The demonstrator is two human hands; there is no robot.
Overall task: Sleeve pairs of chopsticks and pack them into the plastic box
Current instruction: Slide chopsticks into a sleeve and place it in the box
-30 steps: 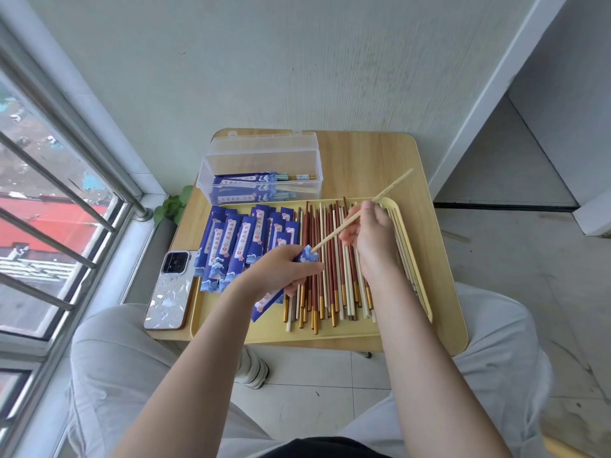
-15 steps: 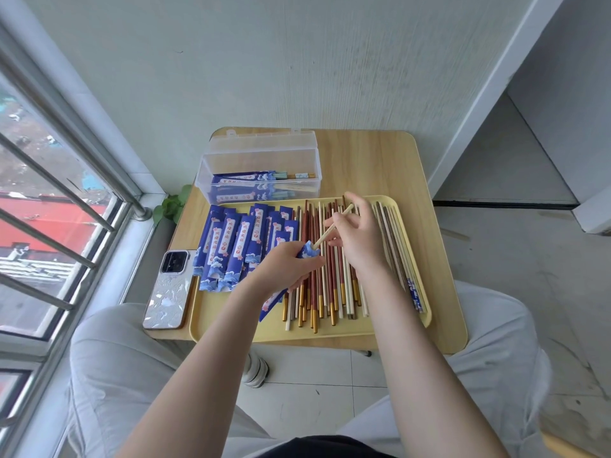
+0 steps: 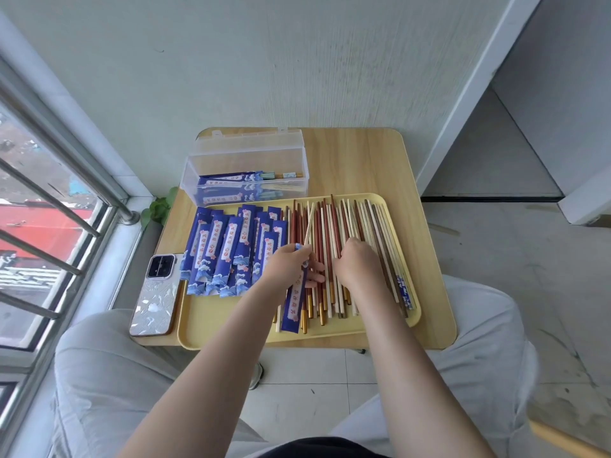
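The yellow tray [image 3: 211,328] serves as the reference landmark; it sits on the small wooden tabletop [image 3: 390,166] directly ahead of the person's knees. Over the tray's near centre, the left hand [image 3: 287,263] holds a blue paper sleeve [image 3: 296,302], fingers closed around its upper end, with one pale chopstick [image 3: 309,223] standing out of the sleeve mouth and angled toward the far rim. This grip probably keeps the mouth accessible for a second stick, so the pair appears half complete. Just right of it, the right hand [image 3: 355,263] rests palm down on the loose chopsticks [image 3: 334,246]; its fingers are curled into the pile, and whether they have pinched a stick cannot be told. The loose sticks lie parallel across the tray's right half, an arrangement that makes single sticks easy to select. The empty sleeves [image 3: 228,246] are fanned over the tray's left half, within reach of the left hand. A phone [image 3: 154,294] lies on the tabletop just left of the tray. Beyond the tray's far left corner stands the plastic box [image 3: 248,166], lid raised, with several sleeved pairs already lying lengthwise inside.
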